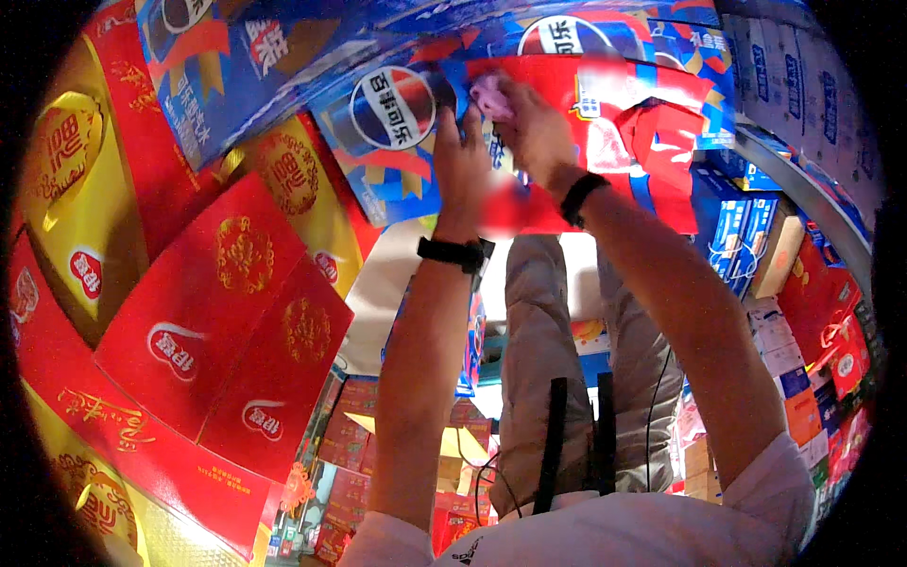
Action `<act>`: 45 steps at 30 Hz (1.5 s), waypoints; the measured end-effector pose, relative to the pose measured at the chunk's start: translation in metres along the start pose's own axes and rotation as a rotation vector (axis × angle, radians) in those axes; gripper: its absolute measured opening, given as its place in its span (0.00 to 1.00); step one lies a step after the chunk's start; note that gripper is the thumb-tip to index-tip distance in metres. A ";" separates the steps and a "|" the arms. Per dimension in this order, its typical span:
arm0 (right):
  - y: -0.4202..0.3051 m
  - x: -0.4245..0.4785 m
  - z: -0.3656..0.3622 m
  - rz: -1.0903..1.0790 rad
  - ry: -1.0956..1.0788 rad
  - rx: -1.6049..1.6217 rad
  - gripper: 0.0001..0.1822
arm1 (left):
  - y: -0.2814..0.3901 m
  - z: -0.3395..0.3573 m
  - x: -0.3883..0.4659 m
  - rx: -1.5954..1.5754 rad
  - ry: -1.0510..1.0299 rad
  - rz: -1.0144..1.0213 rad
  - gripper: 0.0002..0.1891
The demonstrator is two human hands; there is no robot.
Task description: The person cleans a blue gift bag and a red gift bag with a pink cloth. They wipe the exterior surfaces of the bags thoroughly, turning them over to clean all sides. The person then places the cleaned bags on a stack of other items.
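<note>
My right hand [538, 135] grips a crumpled pink cloth [492, 97] and presses it near the left edge of a red package [528, 81]. Beside it, my left hand [460, 170] lies on the right part of a blue Pepsi carton [393, 106], fingers spread and pointing away from me. The two hands are close together but apart. A printed strip of packaging [498, 149] shows between them. Both wrists wear dark bands. On the red package's right half sits a glossy folded flap [662, 152] that catches the light.
Red gift boxes [205, 312] and gold ones [78, 205] bearing writing are stacked at left. Another blue carton [234, 78] stands behind them. A metal shelf edge [815, 177] curves along the right, with blue boxes [740, 237] below it. More packaged goods [347, 425] stand lower down.
</note>
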State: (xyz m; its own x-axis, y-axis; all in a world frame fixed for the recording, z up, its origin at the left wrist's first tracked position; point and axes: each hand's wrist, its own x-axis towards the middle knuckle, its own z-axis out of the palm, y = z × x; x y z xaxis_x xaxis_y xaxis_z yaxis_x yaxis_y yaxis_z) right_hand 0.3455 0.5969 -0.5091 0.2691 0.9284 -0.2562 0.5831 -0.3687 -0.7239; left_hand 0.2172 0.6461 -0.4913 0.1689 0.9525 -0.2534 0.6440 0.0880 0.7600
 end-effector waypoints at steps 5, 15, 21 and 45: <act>-0.002 0.000 -0.039 0.252 -0.010 0.034 0.31 | -0.046 -0.048 -0.027 0.287 -0.046 -0.057 0.23; 0.004 0.003 -0.031 0.325 0.334 0.005 0.21 | -0.013 0.058 -0.161 -0.385 -0.369 -0.615 0.35; 0.061 0.002 -0.044 0.444 0.487 0.259 0.30 | -0.030 0.065 -0.143 -0.446 0.022 -0.504 0.21; 0.028 0.045 -0.069 -0.029 0.127 -0.218 0.18 | -0.084 -0.022 -0.098 -0.226 -0.014 -0.466 0.20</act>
State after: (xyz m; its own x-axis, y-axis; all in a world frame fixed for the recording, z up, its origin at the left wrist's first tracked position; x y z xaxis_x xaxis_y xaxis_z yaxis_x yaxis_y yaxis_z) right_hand 0.4266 0.6248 -0.4969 0.3358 0.9308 -0.1448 0.7397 -0.3557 -0.5712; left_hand 0.1297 0.5515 -0.5168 -0.0863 0.7932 -0.6029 0.4764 0.5643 0.6743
